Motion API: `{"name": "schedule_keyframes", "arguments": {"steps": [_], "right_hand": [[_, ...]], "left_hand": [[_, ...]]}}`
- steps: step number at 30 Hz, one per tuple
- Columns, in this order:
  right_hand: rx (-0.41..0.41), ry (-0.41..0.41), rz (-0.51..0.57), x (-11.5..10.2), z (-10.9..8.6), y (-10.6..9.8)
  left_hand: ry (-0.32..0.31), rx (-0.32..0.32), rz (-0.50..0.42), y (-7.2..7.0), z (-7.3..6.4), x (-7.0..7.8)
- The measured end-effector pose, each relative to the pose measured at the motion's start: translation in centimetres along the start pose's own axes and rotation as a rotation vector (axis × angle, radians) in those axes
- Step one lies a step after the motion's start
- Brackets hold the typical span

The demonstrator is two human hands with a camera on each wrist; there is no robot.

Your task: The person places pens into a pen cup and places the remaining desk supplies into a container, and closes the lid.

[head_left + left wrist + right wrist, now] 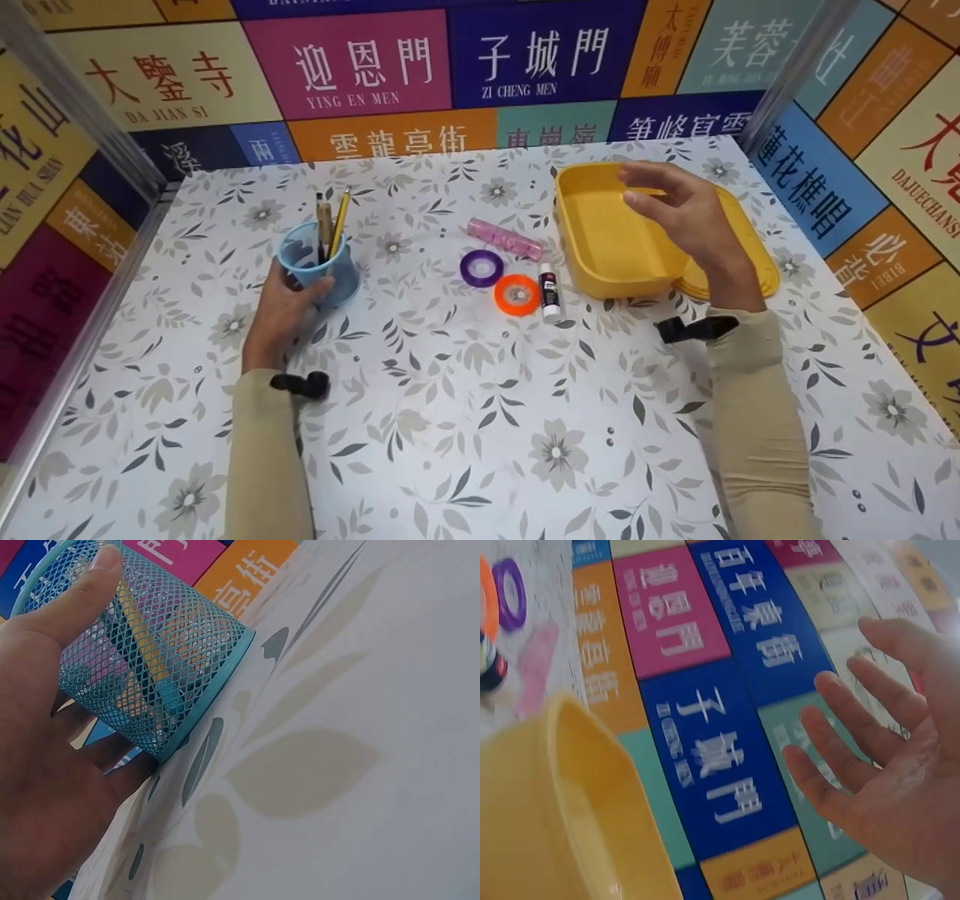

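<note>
One light-blue cup [343, 280] (diamond mesh), round-rimmed, holding a yellow pencil [340, 223]

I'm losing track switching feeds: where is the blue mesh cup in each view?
Head: the blue mesh cup is left of centre, in the left hand.
Left wrist: upper left.
Right wrist: not in it.
Shared landmark: the orange wall panel bordering the pink panel, in all three.

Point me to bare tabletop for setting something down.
The widest bare tabletop lies on the near side, between the two sleeves. Another gap runs between the blue pen cup and the purple tape. Right of that is crowded: orange tape, glue stick, pink cylinder, yellow box and lid sit close together, with the right grip near the box.
</note>
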State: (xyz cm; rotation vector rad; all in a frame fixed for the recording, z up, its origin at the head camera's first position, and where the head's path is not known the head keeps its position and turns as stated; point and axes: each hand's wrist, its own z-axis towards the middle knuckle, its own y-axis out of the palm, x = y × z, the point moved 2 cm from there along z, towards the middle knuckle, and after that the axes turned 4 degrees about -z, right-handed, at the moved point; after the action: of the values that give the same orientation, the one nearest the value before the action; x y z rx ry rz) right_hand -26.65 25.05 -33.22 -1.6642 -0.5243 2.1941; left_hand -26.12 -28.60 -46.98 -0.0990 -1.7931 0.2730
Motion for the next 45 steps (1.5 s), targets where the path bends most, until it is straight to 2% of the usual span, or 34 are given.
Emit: {"name": "schedule_keyframes", "arguments": {"steps": [8,12,15,20,23,26,30,34,38,45], "right_hand": [[0.005,0.044,-0.006,4.2,-0.1,-3.8],[0.011,0.077,0.003,6.3,0.1,-5.1],[0.021,0.101,0.027,7.9,0.0,-5.8],[0.017,0.145,0.131,10.5,-0.2,-6.5],[-0.034,0.175,0.164,11.9,-0.5,-6.7],[-0.114,0.21,0.172,13.2,-1.0,-6.7],[-0.219,0.256,0.271,14.2,-1.7,-6.7],[-0.288,0.293,0.325,14.8,-2.1,-6.5],[-0.327,0.292,0.356,15.1,-2.3,-6.4],[-0.46,0.247,0.472,15.3,-2.2,-6.3]], "left_hand": [[0.022,-0.013,-0.052,-0.2,0.0,0.0],[-0.009,-0.014,-0.071,-0.2,-0.1,0.0],[-0.022,-0.004,-0.055,-0.1,-0.2,0.0],[-0.022,-0.019,-0.073,-0.3,-0.5,0.7],[-0.002,-0.031,-0.095,-0.5,-0.6,0.8],[-0.001,-0.025,-0.06,-0.5,-0.4,0.4],[-0.028,-0.003,0.001,-0.3,-0.1,0.0],[-0.011,0.003,-0.005,-0.1,0.0,-0.3],[0.007,0.002,-0.014,0.0,-0.1,-0.2],[-0.03,0.013,0.0,0.1,-0.1,-0.1]]}}
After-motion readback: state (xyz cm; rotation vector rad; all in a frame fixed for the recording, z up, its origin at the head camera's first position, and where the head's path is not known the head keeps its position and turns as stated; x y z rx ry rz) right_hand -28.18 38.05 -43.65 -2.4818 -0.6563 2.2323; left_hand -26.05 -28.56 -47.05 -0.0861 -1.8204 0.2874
